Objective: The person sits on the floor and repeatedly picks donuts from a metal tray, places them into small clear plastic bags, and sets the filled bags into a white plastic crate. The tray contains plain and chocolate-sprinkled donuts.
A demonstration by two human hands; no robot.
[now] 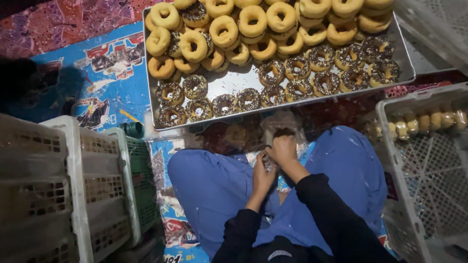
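- Far to my left stand the pale plastic crates [63, 185], stacked side by side on the floor, with a green crate [141, 190] tucked against them.
- Just beyond them lies the printed blue mat [112, 92] (busy with pictures), running under the tray's left end.
- My left hand [262, 175] sits above my lap, fingers curled narrow around the lower edge of a clear plastic bag [282, 124]; I cannot tell exactly how much of it they pinch.
- My right hand [282, 148] is touching the left one, fingers closed on the same bag, where a dark sprinkled donut [282, 132] shows inside.
- My knees in blue trousers [209, 185] spread on either side of both hands.
- Ahead lies the metal tray [234, 80], plain donuts [224, 29] heaped at the back, chocolate-sprinkled donuts [321, 83] in rows at the near edge.
- To my right a white crate [429, 165] holds bagged donuts [424, 122] along its far wall (blurred).
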